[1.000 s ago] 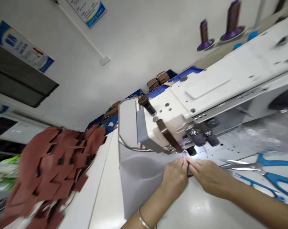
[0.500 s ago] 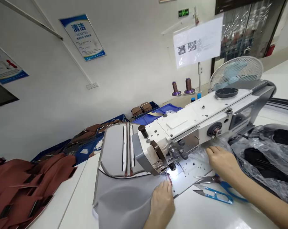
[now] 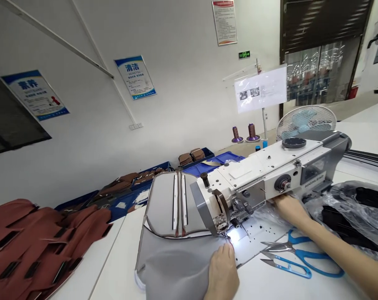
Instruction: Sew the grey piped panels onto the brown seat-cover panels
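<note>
My left hand [image 3: 223, 268] is closed on the right edge of a grey fabric panel [image 3: 176, 264], just in front of the lit needle area of a sewing machine [image 3: 254, 166]. The panel lies left of the needle, with dark piping along its edges and two white-and-black strips on its far part. My right hand [image 3: 284, 208] reaches beneath the machine's arm, beside clear plastic [image 3: 267, 216]; its fingers are hidden there. Below my right forearm lie blue-handled scissors [image 3: 314, 260] and blue thread snips [image 3: 289, 266], both touching neither hand.
Reddish-brown fabric pieces [image 3: 29, 241] are heaped at the left. Blue bins [image 3: 201, 168] with brown parts stand along the wall. At the right, a plastic bag [image 3: 342, 208] holds black material. A fan [image 3: 306, 121] and thread cones [image 3: 251, 132] are behind the machine.
My right hand has gone farther under the machine's arm, so its fingers no longer show. My left hand stays at the panel's edge. The whole view has shifted upward and leftward.
</note>
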Demonstrator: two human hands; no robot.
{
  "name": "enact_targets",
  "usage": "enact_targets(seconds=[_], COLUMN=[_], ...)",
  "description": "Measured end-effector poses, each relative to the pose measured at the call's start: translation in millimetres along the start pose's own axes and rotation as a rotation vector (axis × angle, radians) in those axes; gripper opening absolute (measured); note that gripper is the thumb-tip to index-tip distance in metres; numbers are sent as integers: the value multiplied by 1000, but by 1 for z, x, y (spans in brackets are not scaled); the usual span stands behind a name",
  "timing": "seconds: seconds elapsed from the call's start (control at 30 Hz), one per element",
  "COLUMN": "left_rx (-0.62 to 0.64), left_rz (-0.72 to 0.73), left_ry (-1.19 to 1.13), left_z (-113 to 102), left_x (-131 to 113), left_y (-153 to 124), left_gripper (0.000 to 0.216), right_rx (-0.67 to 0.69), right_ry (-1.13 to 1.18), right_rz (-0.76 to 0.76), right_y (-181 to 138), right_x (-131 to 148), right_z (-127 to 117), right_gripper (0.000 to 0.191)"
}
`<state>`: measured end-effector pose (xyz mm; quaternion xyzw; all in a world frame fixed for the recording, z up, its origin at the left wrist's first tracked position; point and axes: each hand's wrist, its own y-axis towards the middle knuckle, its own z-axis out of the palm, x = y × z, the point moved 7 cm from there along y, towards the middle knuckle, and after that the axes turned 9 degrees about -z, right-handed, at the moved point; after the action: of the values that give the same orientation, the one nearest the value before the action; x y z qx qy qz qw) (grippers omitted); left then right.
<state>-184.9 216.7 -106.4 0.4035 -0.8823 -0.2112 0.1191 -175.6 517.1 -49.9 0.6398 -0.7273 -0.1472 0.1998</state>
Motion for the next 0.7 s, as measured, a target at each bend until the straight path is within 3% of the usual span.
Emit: enact_targets(seconds=[0.1, 0.17, 0.2, 0.3, 0.4, 0.53, 0.63, 0.7], left_rx=[54, 98, 161, 511, 719, 636, 572, 597], left_rz=[-87, -152, -198, -394, -563, -812, -921, -935], left_ry=[-197, -480, -668, -1305, -1725, -1823, -1706, -1557], left_z=[-21, -41, -47, -49, -43, -24, -10, -3], left_x=[-8, -21, -30, -66, -96, -91, -77, -72], left_y=[5, 10, 12, 10, 0, -19, -35, -46], left_gripper=[38, 38, 39, 47, 57, 60, 50, 35], right_rx=[-27, -26, -17, -15, -107, -172, -155, -111], right_ry=[216, 385, 456, 734, 1042, 1114, 1076, 1011], right_rz=[63, 67, 58, 81, 265, 434, 448, 430], right_y=[-39, -63, -74, -103, -127, -145, -147, -148], right_x=[0, 15, 27, 68, 99, 121, 126, 129], right_z=[-14, -21, -23, -23, -16, -2, 7, 11], right_gripper=[17, 20, 24, 35, 34, 29, 30, 32])
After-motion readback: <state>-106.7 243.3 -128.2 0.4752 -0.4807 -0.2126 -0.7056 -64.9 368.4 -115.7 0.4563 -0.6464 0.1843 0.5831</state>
